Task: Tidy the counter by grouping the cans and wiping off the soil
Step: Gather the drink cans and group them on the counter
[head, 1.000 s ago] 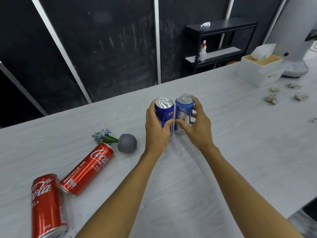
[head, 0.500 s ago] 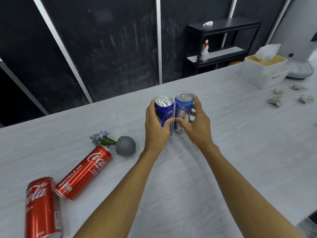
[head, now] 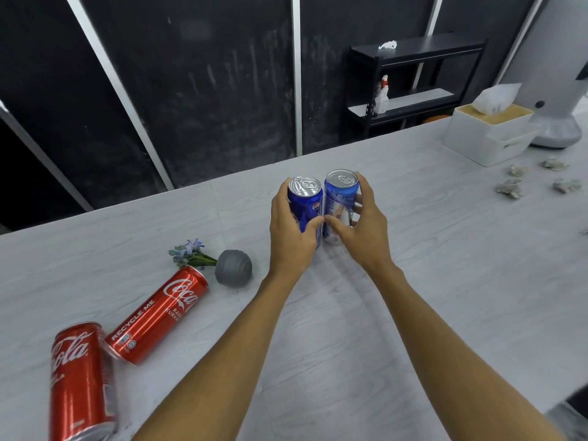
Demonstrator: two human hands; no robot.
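Observation:
Two blue cans stand upright side by side, touching, in the middle of the pale counter (head: 445, 297). My left hand (head: 291, 230) wraps the dark blue can (head: 306, 198). My right hand (head: 362, 227) wraps the lighter blue-and-white can (head: 341, 198). Two red cola cans lie on their sides at the near left: one (head: 159, 313) slants toward a small pot, the other (head: 79, 383) rests at the counter's front edge, touching the first. No soil can be made out.
A tipped grey pot (head: 234, 272) with a small blue-flowered plant (head: 189, 254) lies left of my hands. Crumpled tissues (head: 512, 187) are scattered at the right. A white tissue box (head: 490, 132) and a white machine base (head: 556, 128) stand at the far right.
Both hands stay on the two blue cans. The view has shifted slightly; the cans look a touch closer to the far edge.

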